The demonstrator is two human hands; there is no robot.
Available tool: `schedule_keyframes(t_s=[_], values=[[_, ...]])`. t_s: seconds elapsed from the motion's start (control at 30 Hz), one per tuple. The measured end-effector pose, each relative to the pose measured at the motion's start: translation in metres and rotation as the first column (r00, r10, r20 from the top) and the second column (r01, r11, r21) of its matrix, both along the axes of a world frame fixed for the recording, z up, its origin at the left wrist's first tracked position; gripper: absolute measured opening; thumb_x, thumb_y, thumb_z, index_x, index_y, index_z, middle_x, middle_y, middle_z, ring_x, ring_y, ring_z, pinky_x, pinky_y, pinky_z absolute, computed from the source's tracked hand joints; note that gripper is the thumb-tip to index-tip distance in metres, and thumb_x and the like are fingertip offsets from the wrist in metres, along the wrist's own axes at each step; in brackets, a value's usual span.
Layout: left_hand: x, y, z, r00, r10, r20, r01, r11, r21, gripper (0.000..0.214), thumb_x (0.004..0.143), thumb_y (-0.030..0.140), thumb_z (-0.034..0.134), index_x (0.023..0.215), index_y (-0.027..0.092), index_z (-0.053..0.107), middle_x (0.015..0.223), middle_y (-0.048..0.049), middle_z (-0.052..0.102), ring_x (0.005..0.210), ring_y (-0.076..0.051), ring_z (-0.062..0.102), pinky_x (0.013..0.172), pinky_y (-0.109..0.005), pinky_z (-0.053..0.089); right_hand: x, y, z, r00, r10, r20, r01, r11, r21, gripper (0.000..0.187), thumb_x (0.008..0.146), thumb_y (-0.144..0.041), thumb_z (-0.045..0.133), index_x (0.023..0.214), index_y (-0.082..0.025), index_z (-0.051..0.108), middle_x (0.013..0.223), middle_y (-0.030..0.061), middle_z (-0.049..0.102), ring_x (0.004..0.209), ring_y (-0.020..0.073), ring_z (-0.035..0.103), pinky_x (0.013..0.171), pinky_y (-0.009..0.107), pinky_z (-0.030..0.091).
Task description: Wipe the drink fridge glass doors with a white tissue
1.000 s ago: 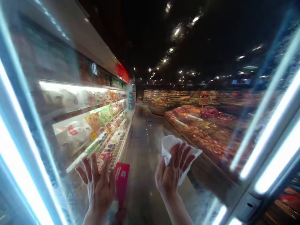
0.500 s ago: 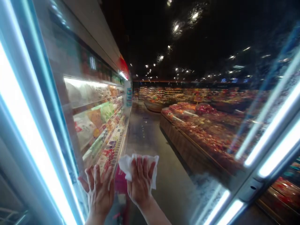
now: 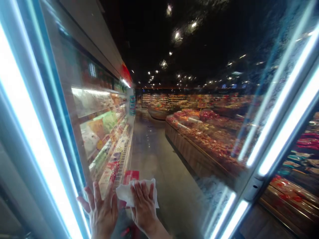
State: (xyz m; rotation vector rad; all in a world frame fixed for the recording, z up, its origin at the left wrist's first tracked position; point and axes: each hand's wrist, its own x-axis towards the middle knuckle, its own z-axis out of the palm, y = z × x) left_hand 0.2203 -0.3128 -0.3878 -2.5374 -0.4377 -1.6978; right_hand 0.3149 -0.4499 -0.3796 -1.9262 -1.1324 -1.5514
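My left hand [image 3: 102, 212] rests with its fingers spread against a glass door pane [image 3: 179, 172]. My right hand [image 3: 143, 207] presses a crumpled white wipe [image 3: 127, 194] to the same pane, close beside my left hand. A red packet [image 3: 131, 177] shows just above the wipe. Misty streaks cover the glass at the lower right. I cannot tell how much of the scene in the pane is reflection.
Bright lit door frames [image 3: 32, 116] run along both sides of the pane. Shelves of packaged food [image 3: 104, 129] line the left of an aisle floor [image 3: 159, 156]. A wood-sided counter of loose food [image 3: 196, 142] stands to the right.
My right hand has moved left and down with the wipe, closing on my left hand. My left hand sits slightly lower, and the whole view has shifted slightly.
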Motion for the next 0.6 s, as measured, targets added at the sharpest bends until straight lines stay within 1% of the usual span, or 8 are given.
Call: schedule_keyframes(t_s=[0.07,0.17,0.2,0.27,0.37,0.43,0.47,0.6], values=[[0.005,-0.001,0.026,1.0,-0.009,0.013,0.009,0.999,0.031,0.099,0.09,0.013,0.062,0.161,0.049,0.004,0.175,-0.0032,-0.006,0.16,-0.04,-0.005,0.121,-0.081,0.02,0.007,-0.003,0.033,1.0,-0.024,-0.006,0.024,1.0,0.006,0.082,0.092,-0.019,0.042,0.167,-0.011,0.009,0.163,0.0064,0.045,0.163,0.023,0.005,0.132,0.053,-0.005],[0.014,-0.007,0.074,0.998,-0.054,0.027,0.052,0.996,0.079,0.095,0.092,0.015,0.061,0.16,0.052,0.006,0.176,-0.0012,-0.001,0.16,-0.04,-0.001,0.122,-0.082,0.014,0.018,-0.008,0.101,0.997,-0.066,-0.04,0.069,0.995,0.068,0.081,0.096,-0.022,0.041,0.167,-0.008,0.004,0.169,0.0115,0.034,0.163,0.0269,0.002,0.131,0.059,-0.003],[0.016,-0.01,0.086,0.997,-0.065,0.029,0.062,0.994,0.085,0.094,0.093,0.016,0.061,0.161,0.051,0.006,0.176,-0.0008,0.0,0.16,-0.039,-0.001,0.123,-0.081,0.012,0.02,-0.011,0.116,0.997,-0.069,-0.041,0.072,0.995,0.076,0.08,0.097,-0.023,0.041,0.167,-0.008,0.003,0.17,0.0121,0.031,0.163,0.0274,0.002,0.131,0.06,-0.002],[0.019,-0.017,0.1,0.996,-0.075,0.05,0.069,0.993,0.096,0.092,0.093,0.016,0.06,0.161,0.049,0.006,0.176,-0.0002,0.0,0.161,-0.038,-0.001,0.125,-0.079,0.008,0.021,-0.019,0.125,0.998,-0.053,-0.019,0.054,0.997,0.055,0.08,0.097,-0.022,0.042,0.166,-0.008,0.005,0.17,0.0114,0.03,0.163,0.0279,0.003,0.131,0.059,-0.002],[0.023,-0.025,0.105,0.995,-0.061,0.076,0.054,0.995,0.086,0.092,0.093,0.016,0.059,0.162,0.047,0.007,0.176,0.0002,0.001,0.161,-0.038,-0.001,0.125,-0.077,0.003,0.027,-0.037,0.108,0.999,-0.005,0.052,0.007,0.999,-0.037,0.078,0.096,-0.022,0.043,0.166,-0.009,0.012,0.169,0.0069,0.034,0.163,0.0264,0.005,0.132,0.053,-0.005],[0.027,-0.029,0.113,0.994,-0.063,0.092,0.053,0.994,0.1,0.091,0.093,0.016,0.059,0.162,0.048,0.008,0.176,0.0003,0.003,0.161,-0.038,0.0,0.125,-0.078,-0.001,0.039,-0.051,0.115,0.995,0.013,0.102,-0.006,0.998,-0.068,0.076,0.097,-0.021,0.042,0.166,-0.01,0.013,0.169,0.0057,0.035,0.163,0.025,0.006,0.132,0.051,-0.006],[0.03,-0.031,0.122,0.992,-0.066,0.108,0.053,0.992,0.117,0.09,0.093,0.016,0.058,0.161,0.048,0.009,0.176,0.0004,0.004,0.161,-0.039,0.001,0.124,-0.078,-0.002,0.046,-0.058,0.129,0.994,0.004,0.11,0.002,0.999,-0.052,0.076,0.098,-0.02,0.041,0.166,-0.01,0.011,0.169,0.0065,0.034,0.163,0.0249,0.006,0.132,0.051,-0.006],[0.044,-0.047,0.174,0.984,-0.075,0.162,0.042,0.979,0.201,0.086,0.095,0.018,0.054,0.162,0.047,0.008,0.176,-0.0021,0.006,0.161,-0.039,0.003,0.124,-0.078,0.001,0.071,-0.087,0.217,0.997,-0.069,0.043,0.064,0.992,0.105,0.075,0.103,-0.023,0.04,0.167,-0.014,0.003,0.171,0.0102,0.028,0.162,0.0271,0.011,0.132,0.059,0.002]])
